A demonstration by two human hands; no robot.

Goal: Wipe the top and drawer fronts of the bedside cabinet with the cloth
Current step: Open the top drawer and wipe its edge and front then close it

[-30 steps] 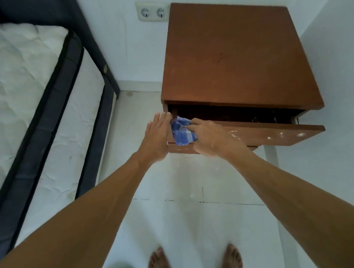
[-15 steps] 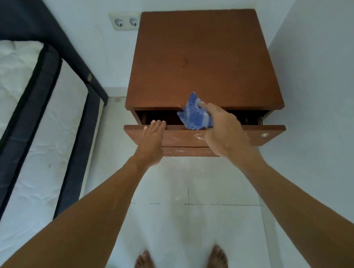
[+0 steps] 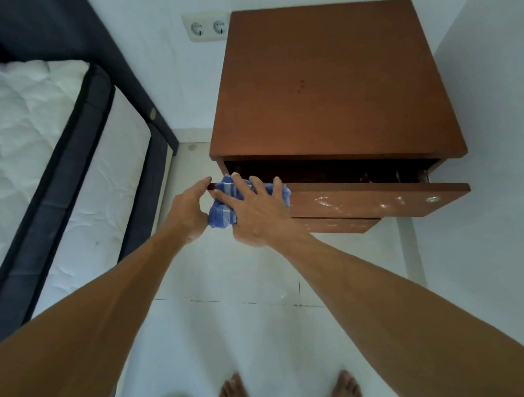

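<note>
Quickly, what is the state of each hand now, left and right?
Left hand: at the left end of the drawer front, fingers hidden; cannot be told.
Right hand: open, straight fingers pressing the cloth on it.

The back wall [image 3: 161, 83] is white, and a white double socket [image 3: 207, 27] sits on it. On the left is a bed [image 3: 112, 185] with a puffy white mattress [image 3: 23, 126] and a dark frame [image 3: 125, 75]. The floor [image 3: 229, 324] has pale tiles with thin dark lines. Another white wall [image 3: 496, 124] stands on the right.
</note>
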